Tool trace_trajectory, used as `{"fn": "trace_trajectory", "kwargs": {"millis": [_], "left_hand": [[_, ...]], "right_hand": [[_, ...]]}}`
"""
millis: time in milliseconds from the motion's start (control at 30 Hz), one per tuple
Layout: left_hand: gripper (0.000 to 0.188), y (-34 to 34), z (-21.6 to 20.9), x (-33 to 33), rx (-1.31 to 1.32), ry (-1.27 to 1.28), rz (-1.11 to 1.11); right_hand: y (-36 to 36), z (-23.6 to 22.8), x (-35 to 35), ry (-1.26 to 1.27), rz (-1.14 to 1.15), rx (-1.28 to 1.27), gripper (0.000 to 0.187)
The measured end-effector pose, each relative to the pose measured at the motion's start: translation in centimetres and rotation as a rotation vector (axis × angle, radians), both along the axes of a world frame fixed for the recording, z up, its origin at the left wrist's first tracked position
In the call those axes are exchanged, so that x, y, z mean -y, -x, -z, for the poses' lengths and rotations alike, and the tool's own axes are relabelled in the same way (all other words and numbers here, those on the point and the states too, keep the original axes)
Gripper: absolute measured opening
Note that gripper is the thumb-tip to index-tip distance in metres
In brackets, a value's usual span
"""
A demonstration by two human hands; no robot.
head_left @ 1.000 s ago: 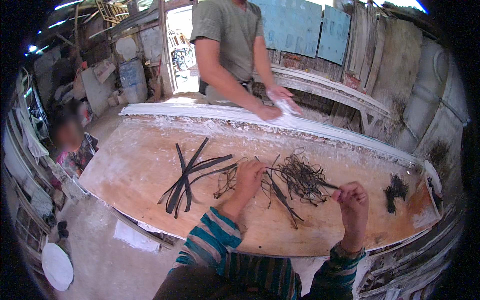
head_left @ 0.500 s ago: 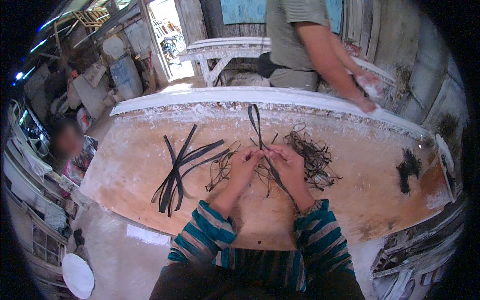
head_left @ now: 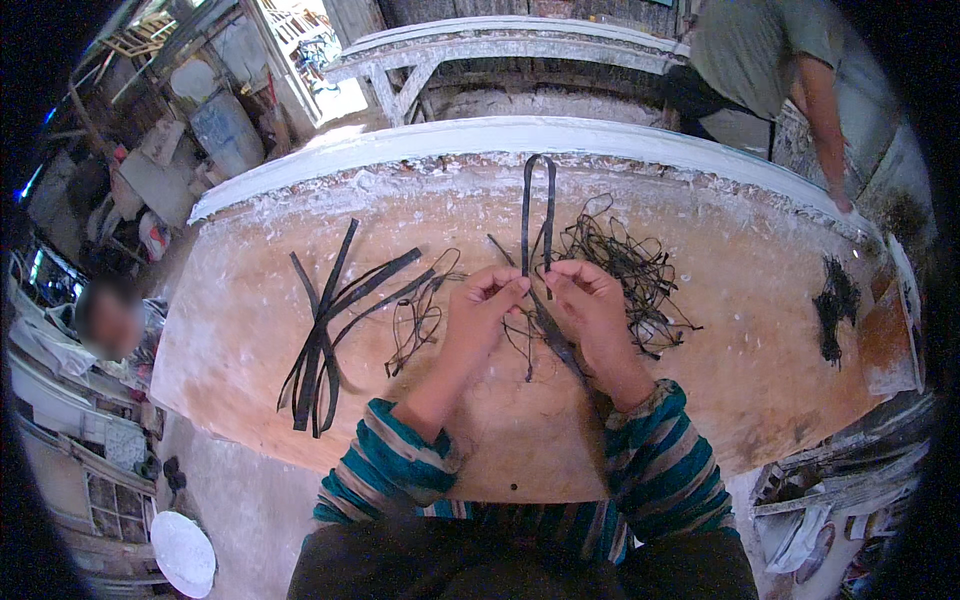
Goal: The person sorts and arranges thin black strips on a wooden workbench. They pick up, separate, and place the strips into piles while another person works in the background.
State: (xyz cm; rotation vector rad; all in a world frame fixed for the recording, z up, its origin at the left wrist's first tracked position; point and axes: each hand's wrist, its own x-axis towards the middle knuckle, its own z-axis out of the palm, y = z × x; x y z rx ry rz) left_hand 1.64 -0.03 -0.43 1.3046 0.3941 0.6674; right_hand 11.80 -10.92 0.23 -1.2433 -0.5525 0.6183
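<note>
A narrow black strip (head_left: 527, 210) stands bent into a tall loop above the table, its two sides coming down to my hands. My left hand (head_left: 485, 305) pinches one side between thumb and fingertips. The other side is pinched by my right hand (head_left: 592, 308), a short gap away. Beneath and beside my right hand runs another dark strip (head_left: 562, 348), partly hidden. Several flat black strips (head_left: 322, 345) lie crossed to the left. Thin knotted black cords (head_left: 640, 285) form a tangle beyond my right hand, and a smaller tangle of cords (head_left: 412, 330) lies by my left wrist.
The wooden table (head_left: 230, 330) has a white-crusted raised far edge (head_left: 420, 140). A dark clump of fibres (head_left: 836, 310) rests at its right end. A co-worker (head_left: 770, 60) bends over the far right; another person (head_left: 115, 320) is at the left. A white-topped bench (head_left: 500, 45) stands behind.
My hands have moved slightly apart, and the strip's loop is now wider and upright. The co-worker has moved right and bent lower. The whole view has shifted.
</note>
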Motion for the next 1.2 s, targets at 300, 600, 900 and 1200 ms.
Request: {"fn": "trace_trajectory", "kwargs": {"millis": [300,600,900,1200], "left_hand": [[0.016,0.2,-0.2,-0.5,0.014,0.006,0.022],[0.014,0.5,-0.7,-0.7,0.011,-0.074,0.078],[0.016,0.7,-0.6,-0.7,0.053,-0.032,0.139],[0.017,0.8,-1.0,-0.8,0.024,-0.006,0.153]], "right_hand": [[0.6,-0.8,0.0,0.049,-0.074,0.022,0.011],[0.7,0.0,-0.3,0.013,-0.073,0.098,0.013],[1.0,-0.5,-0.1,-0.006,-0.059,0.100,0.011],[1.0,-1.1,0.3,0.080,-0.082,0.140,0.007]]}}
